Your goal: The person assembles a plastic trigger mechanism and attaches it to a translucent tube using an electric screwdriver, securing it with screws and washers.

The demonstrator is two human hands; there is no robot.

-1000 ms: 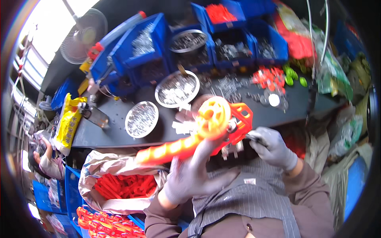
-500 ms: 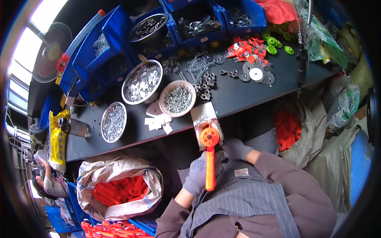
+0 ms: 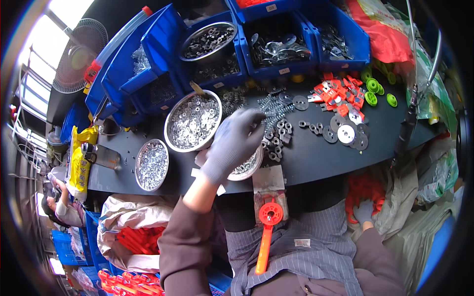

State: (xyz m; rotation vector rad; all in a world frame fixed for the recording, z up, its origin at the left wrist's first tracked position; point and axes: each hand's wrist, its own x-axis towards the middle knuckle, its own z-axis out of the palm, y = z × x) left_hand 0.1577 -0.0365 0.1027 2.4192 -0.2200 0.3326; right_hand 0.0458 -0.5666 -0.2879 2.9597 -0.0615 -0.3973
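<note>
My left hand (image 3: 232, 147), in a grey glove, is stretched over the bowl of screws (image 3: 253, 166). Its bent fingers draw together at the near edge of the small springs (image 3: 273, 107); what they pinch, if anything, is hidden. Far to the right, my gloved right hand (image 3: 364, 212) is in a sack among red plastic parts (image 3: 353, 190), its fingertips out of sight. A red-orange plastic handle with a round spoked head (image 3: 265, 241) rests untouched by either hand, its head on the metal block (image 3: 269, 178) at the table's front edge.
A bowl of nuts (image 3: 193, 121) and a smaller bowl of metal pieces (image 3: 151, 165) stand left. Blue bins (image 3: 279, 47) line the back. Red clips (image 3: 338, 93), green knobs (image 3: 373, 86) and round discs (image 3: 346, 133) lie right. A bottle (image 3: 103, 157) is far left.
Both hands have left the handle at the metal block. The left moved up and away over the screw bowl to the springs; the right moved right into the red parts. The view has shifted.
</note>
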